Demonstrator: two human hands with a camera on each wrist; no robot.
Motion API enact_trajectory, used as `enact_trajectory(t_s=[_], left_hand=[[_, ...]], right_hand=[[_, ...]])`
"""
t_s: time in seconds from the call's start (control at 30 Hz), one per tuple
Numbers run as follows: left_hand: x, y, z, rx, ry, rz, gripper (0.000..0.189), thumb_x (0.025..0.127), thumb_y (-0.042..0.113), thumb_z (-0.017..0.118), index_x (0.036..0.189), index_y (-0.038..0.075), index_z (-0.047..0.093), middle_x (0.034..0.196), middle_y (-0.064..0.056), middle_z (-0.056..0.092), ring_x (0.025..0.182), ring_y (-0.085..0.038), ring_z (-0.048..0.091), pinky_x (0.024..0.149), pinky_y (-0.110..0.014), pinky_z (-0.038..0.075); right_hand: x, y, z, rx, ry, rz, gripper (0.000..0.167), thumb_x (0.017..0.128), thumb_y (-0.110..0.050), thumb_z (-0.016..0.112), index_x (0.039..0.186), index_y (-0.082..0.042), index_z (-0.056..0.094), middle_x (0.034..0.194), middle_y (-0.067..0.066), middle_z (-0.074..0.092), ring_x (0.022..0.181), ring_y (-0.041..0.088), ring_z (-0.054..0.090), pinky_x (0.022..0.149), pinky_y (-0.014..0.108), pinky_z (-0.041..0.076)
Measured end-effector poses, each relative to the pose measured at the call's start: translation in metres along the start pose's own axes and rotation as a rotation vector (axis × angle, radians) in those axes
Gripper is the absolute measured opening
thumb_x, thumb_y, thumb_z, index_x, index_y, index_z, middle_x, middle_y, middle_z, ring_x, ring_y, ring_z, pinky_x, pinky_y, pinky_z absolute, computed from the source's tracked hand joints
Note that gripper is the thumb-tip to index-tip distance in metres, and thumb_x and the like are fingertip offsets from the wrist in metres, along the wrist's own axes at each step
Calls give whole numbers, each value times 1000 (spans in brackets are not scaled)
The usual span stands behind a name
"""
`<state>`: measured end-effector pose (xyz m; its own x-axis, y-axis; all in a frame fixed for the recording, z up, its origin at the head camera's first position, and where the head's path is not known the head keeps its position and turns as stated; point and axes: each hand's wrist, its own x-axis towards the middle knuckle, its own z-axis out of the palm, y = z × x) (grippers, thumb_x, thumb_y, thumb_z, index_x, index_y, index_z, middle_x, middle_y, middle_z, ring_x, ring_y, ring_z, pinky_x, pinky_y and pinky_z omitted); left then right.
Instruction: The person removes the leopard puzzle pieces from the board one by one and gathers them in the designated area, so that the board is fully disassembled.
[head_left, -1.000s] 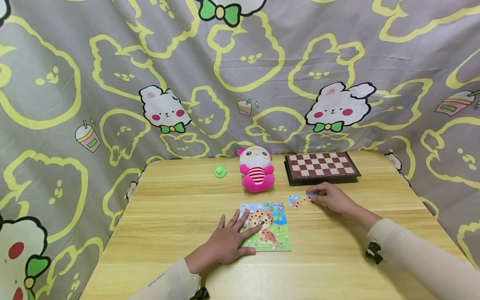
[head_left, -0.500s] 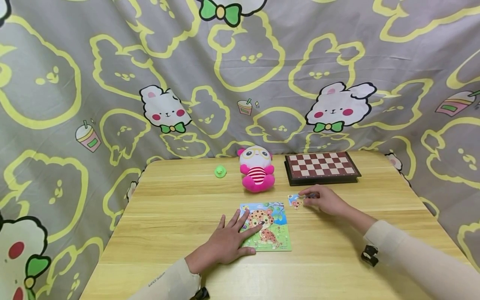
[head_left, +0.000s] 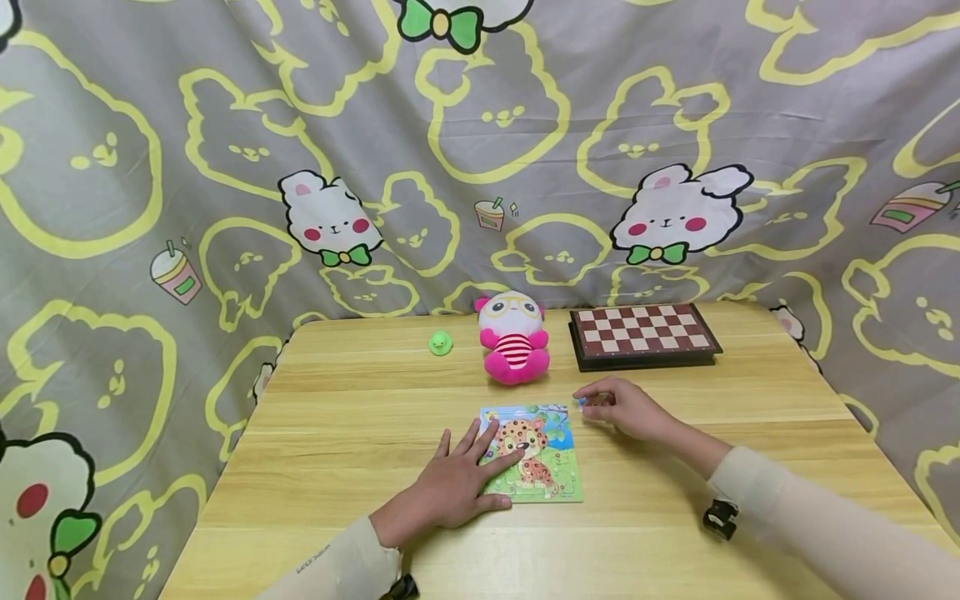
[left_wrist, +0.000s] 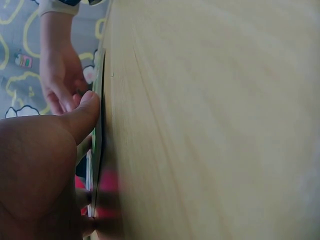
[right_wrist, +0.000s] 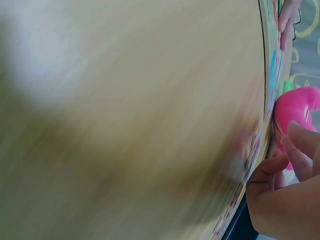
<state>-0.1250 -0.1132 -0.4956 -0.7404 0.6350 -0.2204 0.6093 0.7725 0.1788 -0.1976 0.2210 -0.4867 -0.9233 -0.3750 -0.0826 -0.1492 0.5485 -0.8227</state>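
Observation:
My left hand (head_left: 457, 479) lies spread over the left side of a square jigsaw puzzle (head_left: 558, 467) with a cartoon leopard on it. Its thumb (left_wrist: 89, 107) reaches along the puzzle's edge in the left wrist view. Right of the puzzle, my right hand (head_left: 626, 408) is bent over a small blue puzzle piece (head_left: 582, 403), mostly hidden under it. Thumb and forefinger stand apart around this piece. From the right wrist, the piece (right_wrist: 254, 150) appears to lie on the table close to the fingertips, and a second puzzle piece (right_wrist: 226, 217) lies nearer.
Behind the puzzle sits a pink and white plush panda (head_left: 514, 337). To its left stands a small green rubber duck (head_left: 440, 342). At the back right is a folded chessboard box (head_left: 645, 333) on the wooden table (head_left: 337, 417). A patterned curtain (head_left: 420, 125) hangs behind.
My right hand has moved left, from the farther puzzle piece to the one nearer the puzzle, covering both from the head view. The left hand has kept its place on the puzzle.

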Motion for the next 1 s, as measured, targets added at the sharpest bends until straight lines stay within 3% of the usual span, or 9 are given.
enact_trajectory(t_s=[0.13, 0.4, 0.6, 1.0], left_hand=[[0, 0, -1, 2, -11, -4, 71, 98, 72, 42, 162, 50, 21, 174, -9, 5, 159, -38, 5, 116, -75, 18], [3, -3, 3, 5, -2, 4, 71, 98, 74, 40, 162, 51, 18, 174, -9, 4, 159, -38, 4, 115, -76, 18], [3, -3, 2, 16, -14, -5, 72, 97, 75, 38, 162, 52, 17, 174, -8, 3, 159, -37, 4, 116, -74, 19], [3, -3, 4, 24, -9, 0, 71, 98, 74, 39, 162, 51, 18, 174, -9, 4, 159, -38, 6, 115, -75, 20]], right_hand=[[2, -5, 8, -18, 5, -14, 30, 97, -10, 72, 125, -2, 72, 109, 10, 70, 85, 19, 57, 69, 29, 50], [6, -15, 22, 14, -25, -36, 29, 96, -8, 72, 124, -3, 74, 97, 9, 65, 73, 18, 54, 61, 27, 47], [9, -18, 33, 11, -46, -54, 30, 95, -10, 74, 124, -3, 74, 105, 11, 68, 81, 18, 53, 69, 28, 47], [9, -27, 51, -17, -76, -82, 26, 92, -10, 77, 117, -7, 77, 101, 4, 69, 85, 16, 55, 75, 28, 47]])
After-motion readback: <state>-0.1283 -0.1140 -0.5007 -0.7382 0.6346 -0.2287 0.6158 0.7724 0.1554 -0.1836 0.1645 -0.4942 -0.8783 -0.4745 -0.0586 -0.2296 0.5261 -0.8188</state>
